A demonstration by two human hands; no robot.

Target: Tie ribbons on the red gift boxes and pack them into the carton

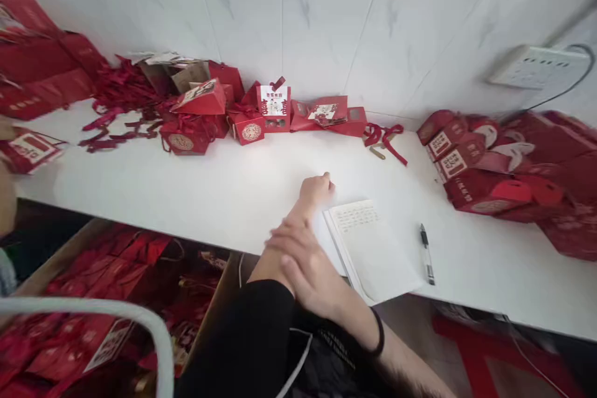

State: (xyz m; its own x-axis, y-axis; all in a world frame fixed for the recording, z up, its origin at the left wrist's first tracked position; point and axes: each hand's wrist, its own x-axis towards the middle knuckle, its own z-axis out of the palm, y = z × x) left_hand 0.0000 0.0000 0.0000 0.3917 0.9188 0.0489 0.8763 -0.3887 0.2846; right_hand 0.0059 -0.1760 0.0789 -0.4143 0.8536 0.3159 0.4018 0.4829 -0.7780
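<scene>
Head view: nearest you, a pale curved bar (88, 306) crosses the lower left in front of a carton (219, 298) filled with red packages (74, 342). Your left arm, in a black sleeve (247, 336), reaches forward over the edge of the white table (224, 186), and your right arm enters from the lower right with a black band (380, 333) round the wrist. Your right hand (305, 261), slightly blurred, lies across your bare left forearm (268, 266), fingers bent over it; how firmly it clasps cannot be told. Your left hand (317, 189) is out over the table with its fingers curled, and whether they close fully cannot be told either, as their underside is hidden. Just beside it, to the right, the open notebook (377, 261) has handwriting on the upper part of its page, and its near corner juts past the table's edge. Right of that lies a pen (426, 255). Farther off, to the right, you have a heap of red boxes (466, 161); along the back stand a white-labelled box (274, 102) and a pile of dark red ribbons (124, 87). Behind everything rises the marbled wall (326, 25), bearing a power strip (536, 67) at the right.
</scene>
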